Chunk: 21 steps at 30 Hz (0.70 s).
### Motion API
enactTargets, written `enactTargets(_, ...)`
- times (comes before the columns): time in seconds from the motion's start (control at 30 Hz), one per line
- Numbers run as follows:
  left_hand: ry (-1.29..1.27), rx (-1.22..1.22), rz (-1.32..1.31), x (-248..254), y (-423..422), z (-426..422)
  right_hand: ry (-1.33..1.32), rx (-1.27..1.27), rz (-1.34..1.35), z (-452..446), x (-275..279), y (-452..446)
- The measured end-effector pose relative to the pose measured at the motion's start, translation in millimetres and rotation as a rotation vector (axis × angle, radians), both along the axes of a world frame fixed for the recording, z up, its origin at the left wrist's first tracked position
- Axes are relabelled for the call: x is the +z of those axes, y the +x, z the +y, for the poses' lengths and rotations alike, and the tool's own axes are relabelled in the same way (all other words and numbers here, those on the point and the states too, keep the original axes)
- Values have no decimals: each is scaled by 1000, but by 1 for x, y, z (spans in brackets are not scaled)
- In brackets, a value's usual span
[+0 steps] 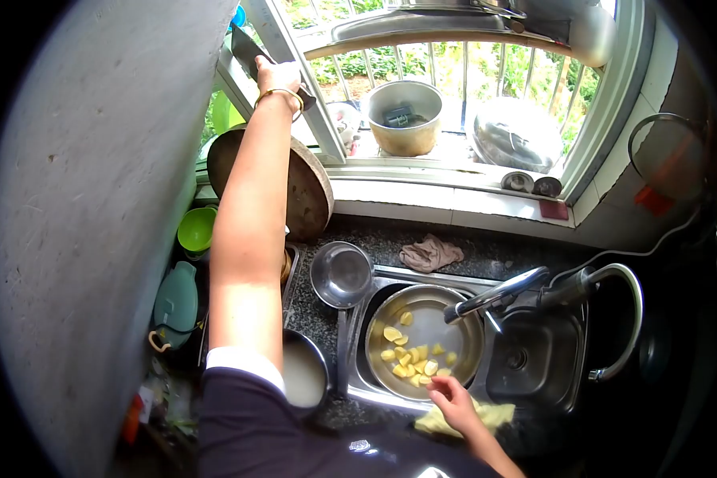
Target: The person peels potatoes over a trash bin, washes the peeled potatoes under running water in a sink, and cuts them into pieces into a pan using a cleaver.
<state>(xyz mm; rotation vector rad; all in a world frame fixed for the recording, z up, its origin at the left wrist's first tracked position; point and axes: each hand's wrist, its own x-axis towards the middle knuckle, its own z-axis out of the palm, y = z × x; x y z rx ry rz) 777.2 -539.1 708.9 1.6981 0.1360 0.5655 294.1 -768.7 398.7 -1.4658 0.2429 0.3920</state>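
Note:
My left arm reaches up to the window at the upper left. There my left hand [277, 76] is closed around a dark, flat kitchen knife [247, 52], partly hidden behind the fingers. Low in the view, my right hand [452, 401] is at the near rim of a round metal basin [476, 342], fingers loosely bent and apart, with nothing visible in them. Peeled yellow chunks, probably potato [407, 358], lie in the basin, several close to my right fingertips. A yellow-green cloth [495, 414] lies beneath that hand.
The basin sits in the left bowl of a double sink [577, 374], under a faucet [498, 295]. A saucepan [342, 275] and a pot of cloudy liquid [303, 374] stand left of it. A round board [315, 191] leans by the window. A pot [406, 119] stands on the sill.

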Motion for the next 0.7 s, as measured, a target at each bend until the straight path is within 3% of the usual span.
enactTargets(0.27, -316, -177, 60, 24, -26, -9, -41, 54, 9, -1, 4, 1)
enactTargets(0.63, -191, -160, -87, 12, -23, 17, -92, 78, -18, 1, 4, 1)
enactTargets(0.7, -34, -131, -104, 18, -33, 12, -91, 79, -23, 2, 3, 2)
